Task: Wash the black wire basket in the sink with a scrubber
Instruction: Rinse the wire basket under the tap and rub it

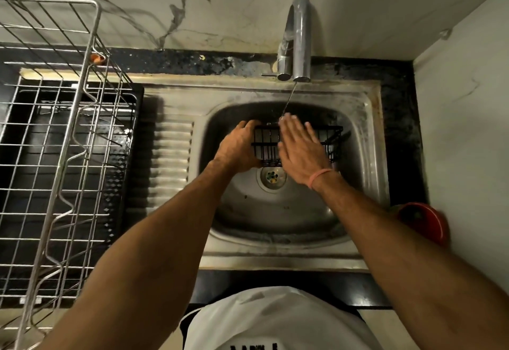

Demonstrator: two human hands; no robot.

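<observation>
The black wire basket (pixel 265 144) is held over the steel sink (pixel 369 140), under a thin stream of water from the tap (pixel 297 38). My left hand (pixel 238 147) grips the basket's left end. My right hand (pixel 298 148) lies flat over the basket's middle with fingers spread, and water falls on its fingertips. A pink band sits on the right wrist. No scrubber is visible; anything under the right palm is hidden.
A metal wire dish rack (pixel 63 140) stands on the black counter to the left. The sink's ribbed drainboard (pixel 172 151) lies between rack and basin. The drain (pixel 272 177) is below the basket. A red bowl (pixel 425 221) sits at the right.
</observation>
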